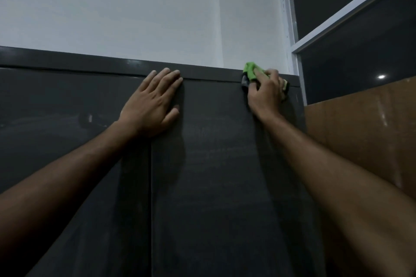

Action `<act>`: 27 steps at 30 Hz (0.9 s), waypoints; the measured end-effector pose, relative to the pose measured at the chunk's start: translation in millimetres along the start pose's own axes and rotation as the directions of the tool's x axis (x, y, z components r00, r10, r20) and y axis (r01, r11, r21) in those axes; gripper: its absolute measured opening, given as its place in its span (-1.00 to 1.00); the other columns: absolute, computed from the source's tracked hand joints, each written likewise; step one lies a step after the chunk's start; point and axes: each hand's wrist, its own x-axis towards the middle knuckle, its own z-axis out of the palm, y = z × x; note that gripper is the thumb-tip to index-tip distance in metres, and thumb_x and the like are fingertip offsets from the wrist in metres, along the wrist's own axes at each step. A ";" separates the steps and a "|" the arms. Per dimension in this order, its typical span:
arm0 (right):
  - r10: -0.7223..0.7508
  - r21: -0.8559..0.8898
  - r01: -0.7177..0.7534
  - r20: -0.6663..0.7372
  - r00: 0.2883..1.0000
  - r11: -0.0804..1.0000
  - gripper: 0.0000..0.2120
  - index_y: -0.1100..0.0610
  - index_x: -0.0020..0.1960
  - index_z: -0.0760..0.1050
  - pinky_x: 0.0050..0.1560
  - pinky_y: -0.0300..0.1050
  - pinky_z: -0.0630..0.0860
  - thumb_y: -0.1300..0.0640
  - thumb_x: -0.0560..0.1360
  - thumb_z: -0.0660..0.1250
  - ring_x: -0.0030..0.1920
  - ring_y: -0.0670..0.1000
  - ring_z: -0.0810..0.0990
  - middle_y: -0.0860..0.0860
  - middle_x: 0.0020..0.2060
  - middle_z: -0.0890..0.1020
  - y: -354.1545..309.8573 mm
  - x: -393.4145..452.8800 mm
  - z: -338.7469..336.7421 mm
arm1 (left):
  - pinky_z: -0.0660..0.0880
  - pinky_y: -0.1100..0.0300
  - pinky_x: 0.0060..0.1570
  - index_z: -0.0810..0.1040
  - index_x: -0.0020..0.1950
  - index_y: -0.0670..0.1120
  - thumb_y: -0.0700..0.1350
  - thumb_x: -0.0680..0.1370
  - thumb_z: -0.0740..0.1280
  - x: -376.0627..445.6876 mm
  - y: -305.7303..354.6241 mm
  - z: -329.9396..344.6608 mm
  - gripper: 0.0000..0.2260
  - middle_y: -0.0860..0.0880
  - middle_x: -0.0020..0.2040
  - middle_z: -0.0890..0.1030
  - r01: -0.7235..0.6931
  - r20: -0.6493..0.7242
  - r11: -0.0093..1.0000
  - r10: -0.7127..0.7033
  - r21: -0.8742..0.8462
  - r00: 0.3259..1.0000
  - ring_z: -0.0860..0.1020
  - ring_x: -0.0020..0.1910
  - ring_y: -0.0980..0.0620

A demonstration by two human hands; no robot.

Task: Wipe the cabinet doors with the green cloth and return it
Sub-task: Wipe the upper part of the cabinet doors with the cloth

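1. Obj: small bright-green soft cloth [251, 71], bunched into a wad, at the top right corner of the right-hand dark grey glossy cabinet door [216, 164], just under the dark top rail [90, 60]. A dark grey bit and a pale yellowish bit show at the wad's edges; cannot tell if they are part of the same cloth.
2. R hand [266, 93]: fingers [271, 73] curled over the wad, clamped on it and pressing it to the door face. Most of the cloth is hidden under the palm.
3. L hand [153, 103]: flat on the panels near the vertical seam betw. the left-hand door [67, 141] and the right one, fingers straight and close together, thumb out. Holds nothing; prob. bracing the doors.
4. Handling est.: cloth looks light, limp, compressible, no fragility. Will fold or slip if only pinched at an edge; best taken as a wad under the whole palm, as now. Glossy door surface likely slick, so cloth should glide w/ low drag; needs steady pressure.
5. Doors: stiff, flat. No handles in view.
6. Surround: white wall [135, 7] above, brown cardboard sheet [360, 130] to the right, dark window w/ white frame [295, 29].
7. Writing/brands: none legible anywhere in view.
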 end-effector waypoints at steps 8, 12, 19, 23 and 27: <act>-0.295 -0.018 0.298 0.091 0.951 0.954 -0.59 0.07 0.42 0.54 0.33 0.10 0.43 0.18 0.58 0.33 0.35 0.20 0.40 0.14 0.33 0.48 38.8 -34.3 -9.6 | -0.03 -0.13 0.68 0.19 0.68 -0.21 0.19 0.61 -0.01 0.6 -1.0 3.7 -0.27 -0.21 0.69 0.18 -0.016 -0.023 0.999 0.016 0.034 1.000 0.09 0.69 -0.18; 0.020 0.032 -0.019 -0.046 0.999 0.999 -0.60 0.10 0.44 0.53 0.33 0.08 0.39 0.15 0.60 0.28 0.28 0.19 0.40 0.16 0.29 0.47 18.2 4.5 4.2 | -0.01 -0.14 0.68 0.19 0.68 -0.22 0.19 0.62 -0.01 1.3 -1.9 7.5 -0.28 -0.20 0.69 0.19 -0.020 -0.054 0.999 0.023 0.048 0.998 0.10 0.69 -0.18; -0.376 -0.004 0.380 0.142 0.916 0.925 -0.61 0.08 0.37 0.58 0.34 0.13 0.44 0.15 0.55 0.35 0.33 0.17 0.42 0.14 0.29 0.49 63.4 -42.9 -19.5 | -0.02 -0.14 0.68 0.19 0.68 -0.23 0.20 0.62 -0.01 0.5 -2.2 7.9 -0.27 -0.22 0.69 0.19 -0.026 -0.056 0.998 0.030 0.057 0.998 0.10 0.69 -0.19; -0.022 -0.071 0.019 -0.029 0.999 0.997 -0.60 0.03 0.44 0.53 0.24 0.06 0.44 0.11 0.61 0.28 0.23 0.14 0.42 0.09 0.24 0.48 57.1 8.9 -13.2 | -0.03 -0.14 0.68 0.17 0.68 -0.22 0.21 0.62 -0.03 1.0 -2.6 9.6 -0.26 -0.22 0.69 0.17 -0.026 -0.061 0.997 0.030 0.069 0.998 0.08 0.70 -0.19; -0.250 0.004 0.250 0.059 0.966 0.968 -0.61 0.10 0.39 0.56 0.27 -0.12 0.33 0.17 0.57 0.33 0.29 0.13 0.39 0.13 0.28 0.49 44.0 -22.8 -1.3 | -0.03 -0.15 0.68 0.16 0.68 -0.23 0.22 0.62 -0.04 -0.9 -4.1 11.1 -0.26 -0.22 0.69 0.16 -0.037 -0.060 0.996 0.042 0.080 0.997 0.08 0.70 -0.20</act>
